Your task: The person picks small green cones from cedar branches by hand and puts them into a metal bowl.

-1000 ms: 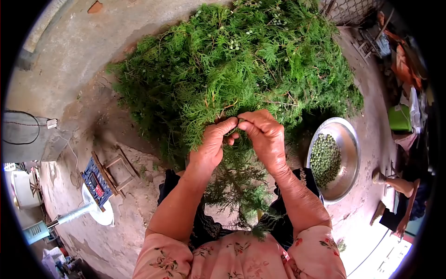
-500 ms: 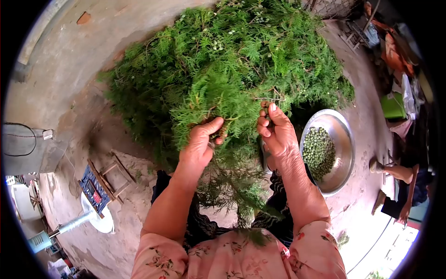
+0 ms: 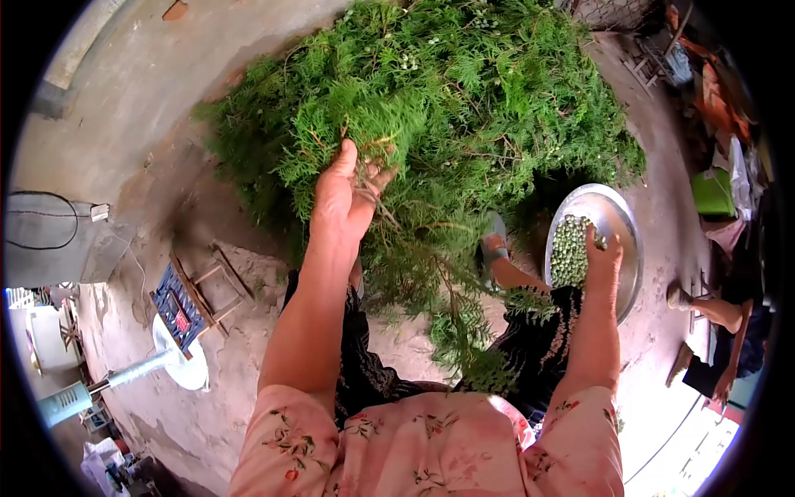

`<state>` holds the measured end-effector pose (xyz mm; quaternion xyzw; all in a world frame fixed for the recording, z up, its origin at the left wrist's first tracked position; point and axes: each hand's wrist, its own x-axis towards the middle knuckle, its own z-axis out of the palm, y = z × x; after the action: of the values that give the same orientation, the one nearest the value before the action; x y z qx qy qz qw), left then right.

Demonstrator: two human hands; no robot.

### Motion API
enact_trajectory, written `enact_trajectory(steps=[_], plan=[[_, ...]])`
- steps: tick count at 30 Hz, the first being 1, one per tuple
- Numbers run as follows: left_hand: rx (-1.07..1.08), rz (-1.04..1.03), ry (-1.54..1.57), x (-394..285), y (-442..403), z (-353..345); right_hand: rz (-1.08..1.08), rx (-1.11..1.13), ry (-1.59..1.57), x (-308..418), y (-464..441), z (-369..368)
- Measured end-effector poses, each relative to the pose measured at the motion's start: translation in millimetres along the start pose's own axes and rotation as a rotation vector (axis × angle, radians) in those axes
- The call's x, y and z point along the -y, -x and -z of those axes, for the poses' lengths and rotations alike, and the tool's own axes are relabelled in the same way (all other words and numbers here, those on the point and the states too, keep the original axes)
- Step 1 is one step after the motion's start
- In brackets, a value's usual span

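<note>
My left hand (image 3: 341, 199) holds a leafy conifer branch (image 3: 443, 269) in front of the pile. Its stem crosses between thumb and fingers, and its feathery sprays hang down over my lap. Over at the right, my right hand (image 3: 604, 258) is at a metal basin (image 3: 628, 286), its fingers apart above small round green cones (image 3: 570, 253). Nothing shows in that hand, though its palm side is partly hidden. A large heap of green conifer branches (image 3: 489, 108) lies ahead of me, some with pale green cones among the leaves.
A small woven-seat stool (image 3: 178, 302) lies at the left near a fan (image 3: 178, 356). Another person's leg (image 3: 719, 313) and hand show at the far right. A green item (image 3: 714, 192) and bags are stacked along the right side. A wall (image 3: 190, 74) rises behind the heap.
My right hand has left the branch and moved right and down to the basin. My left hand has risen slightly, still holding the branch, which now slants across to the right.
</note>
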<state>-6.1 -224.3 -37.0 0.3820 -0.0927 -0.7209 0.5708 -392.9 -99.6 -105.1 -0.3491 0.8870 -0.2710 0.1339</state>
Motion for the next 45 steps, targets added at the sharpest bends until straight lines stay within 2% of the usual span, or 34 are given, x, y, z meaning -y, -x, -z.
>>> enact_trajectory(steps=[2, 3, 4, 5, 6, 7, 9, 10, 12, 14, 15, 16, 17, 20, 21, 23, 25, 26, 27, 29, 30, 33, 34, 37, 39, 41, 45], plan=[[-0.053, -0.024, 0.078, -4.5, -5.4, 7.1, 0.159, -0.207, 0.412, -50.0, -10.0, -0.5], [-0.064, -0.024, 0.076, -6.9, -5.8, 9.5, 0.16, -0.196, 0.414, -94.3, -26.1, -0.9], [-0.042, -0.06, 0.087, -9.5, -6.0, 10.4, 0.185, -0.104, 0.69, -146.3, -48.6, -2.3], [-0.019, -0.094, 0.098, -11.1, -6.3, 9.9, 0.207, -0.009, 0.967, -148.5, -48.7, 1.6], [-0.052, -0.129, 0.097, -12.4, -5.5, 7.3, 0.209, -0.002, 0.973, -151.2, -47.2, 3.1], [-0.061, -0.123, 0.098, -12.0, -6.8, 8.8, 0.101, -0.047, 0.809, -153.5, -46.2, 5.6], [-0.165, -0.215, 0.191, -12.2, -11.5, 9.2, -0.108, -0.145, 0.471, -107.5, -28.3, 16.8], [-0.185, -0.233, 0.209, -13.5, -10.5, 4.7, -0.106, -0.145, 0.475, -84.0, -16.5, 20.5], [-0.211, -0.23, 0.255, -14.2, -20.7, 12.8, -0.07, 0.016, 0.18, -45.8, -0.7, 24.6], [-0.259, -0.232, 0.306, -15.6, -26.2, 17.7, -0.214, 0.191, -1.337, -137.2, -66.9, -25.7], [-0.254, -0.229, 0.308, -16.3, -27.3, 18.9, -0.114, 0.27, -1.185, -101.5, -56.4, -31.4], [-0.266, -0.227, 0.316, -16.4, -28.6, 20.6, -0.441, 0.204, -1.51, -42.0, -34.9, -26.4], [-0.277, -0.227, 0.324, -16.2, -30.7, 21.9, -0.421, 0.248, -1.383, 14.2, -9.0, -18.1], [-0.243, -0.228, 0.334, -14.2, -41.4, 38.2, 0.066, 0.531, -1.043, 77.3, 33.3, -24.8], [-0.228, -0.231, 0.338, -14.1, -43.3, 39.0, 0.228, 0.532, -0.815, 92.3, 47.5, -25.0], [-0.235, -0.239, 0.326, -14.8, -34.2, 27.1, 0.101, 0.632, -0.982, 115.6, 73.4, -22.3], [-0.363, -0.23, 0.345, -16.7, -27.6, 18.0, 0.468, 0.285, -0.496, 128.4, 90.9, -12.7], [-0.367, -0.236, 0.343, -17.9, -25.8, 17.1, 0.237, 0.144, -0.865, 130.5, 96.8, -17.7], [-0.363, -0.239, 0.349, -17.6, -26.3, 18.2, 0.419, -0.111, -0.762, 133.0, 96.8, -10.4], [-0.174, -0.315, 0.323, -16.1, -28.9, 26.1, 0.673, -0.345, -0.487, 149.1, 106.1, 9.7], [-0.179, -0.331, 0.287, -14.7, -28.3, 25.6, 0.737, -0.237, -0.252, 166.4, 120.7, 25.6], [-0.088, -0.357, 0.247, -16.7, -17.9, 13.8, 1.257, -0.062, 0.343, 186.0, 133.5, 22.8], [0.011, -0.354, 0.262, -15.0, -21.2, 20.9, 1.215, 0.044, 0.319, 184.0, 132.0, 10.3], [0.061, -0.32, 0.325, -16.6, -16.4, 19.9, 1.212, 0.206, 0.333, 172.9, 121.9, -1.7], [0.13, -0.343, 0.249, -23.8, -6.4, 11.2, 1.283, 0.211, 0.193, 169.7, 122.4, -2.8], [0.033, -0.324, 0.248, -25.8, -1.2, 9.9, 1.251, 0.225, 0.213, 174.1, 134.3, 6.5], [0.171, -0.313, 0.191, -36.6, 3.9, 12.8, 1.206, 0.303, 0.206, 174.2, 143.9, 20.1]])
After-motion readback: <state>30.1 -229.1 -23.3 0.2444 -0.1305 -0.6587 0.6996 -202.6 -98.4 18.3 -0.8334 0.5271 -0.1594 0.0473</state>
